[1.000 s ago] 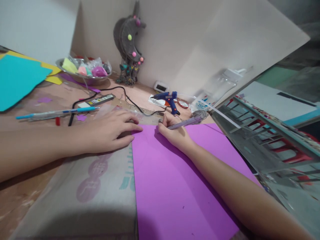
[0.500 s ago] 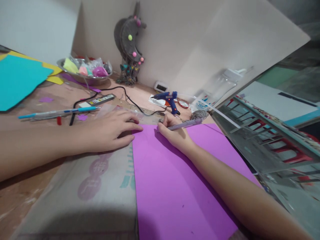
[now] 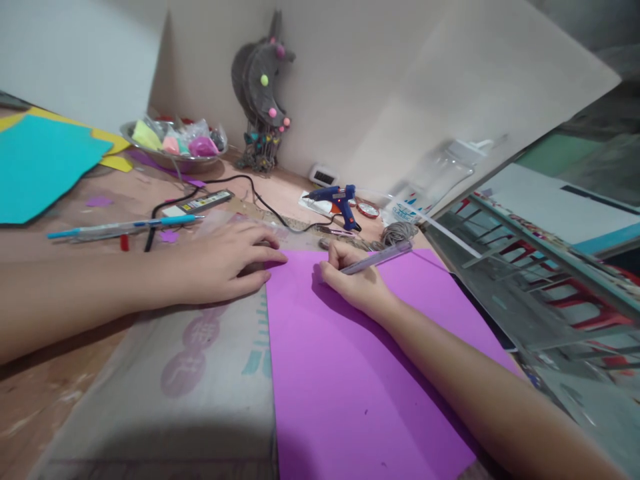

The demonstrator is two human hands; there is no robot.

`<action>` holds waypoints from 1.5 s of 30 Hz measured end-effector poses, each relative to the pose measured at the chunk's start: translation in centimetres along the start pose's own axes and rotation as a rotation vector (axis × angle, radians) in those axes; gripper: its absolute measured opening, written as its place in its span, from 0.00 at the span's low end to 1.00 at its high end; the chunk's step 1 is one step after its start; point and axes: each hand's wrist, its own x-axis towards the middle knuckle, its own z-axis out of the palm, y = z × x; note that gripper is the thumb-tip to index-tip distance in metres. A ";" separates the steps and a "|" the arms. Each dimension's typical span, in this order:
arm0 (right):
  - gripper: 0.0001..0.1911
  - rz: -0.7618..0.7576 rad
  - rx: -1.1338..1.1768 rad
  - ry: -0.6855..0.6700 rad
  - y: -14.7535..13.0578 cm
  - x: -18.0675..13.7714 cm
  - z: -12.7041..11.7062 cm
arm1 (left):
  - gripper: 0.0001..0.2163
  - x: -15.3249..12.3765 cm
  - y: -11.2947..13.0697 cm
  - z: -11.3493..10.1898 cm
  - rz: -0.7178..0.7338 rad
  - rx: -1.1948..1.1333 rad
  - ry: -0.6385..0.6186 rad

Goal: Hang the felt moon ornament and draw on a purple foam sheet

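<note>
A large purple sheet (image 3: pixel 325 373) lies on the table, its left part beside a printed plastic sheet (image 3: pixel 215 380). My left hand (image 3: pixel 235 263) rests flat with fingers apart, its fingertips on the purple sheet's upper left edge. Over the upper part of the purple sheet, my right hand (image 3: pixel 355 273) is closed around a pen (image 3: pixel 383 256) in a writing grip. The pen slants up to the right, and its tip is hidden by my fingers.
Behind my hands stand a blue glue gun (image 3: pixel 337 200) with a black cord and a roll of grey string (image 3: pixel 399 233). A metal bowl (image 3: pixel 175 160) of coloured bags sits farther left, near turquoise sheets (image 3: pixel 45 167). A blue pen (image 3: pixel 125 227) lies left of my hand.
My right hand with the pen has shifted slightly down and to the right on the purple sheet. My left hand stays in place. The view has moved a little.
</note>
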 end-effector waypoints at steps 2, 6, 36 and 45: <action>0.15 -0.004 0.005 0.019 0.0 0.0 -0.1 | 0.21 0.0 0.0 0.0 0.001 0.000 -0.005; 0.15 0.012 0.007 0.119 0.5 0.5 -0.5 | 0.21 0.0 0.0 0.0 0.000 -0.011 -0.006; 0.12 -0.115 -0.064 0.171 1.7 1.7 -1.6 | 0.20 -0.2 -0.4 0.3 0.009 -0.022 0.023; 0.11 -0.229 -0.579 0.093 6.2 4.2 -2.4 | 0.19 0.2 0.2 0.1 0.171 -0.019 0.066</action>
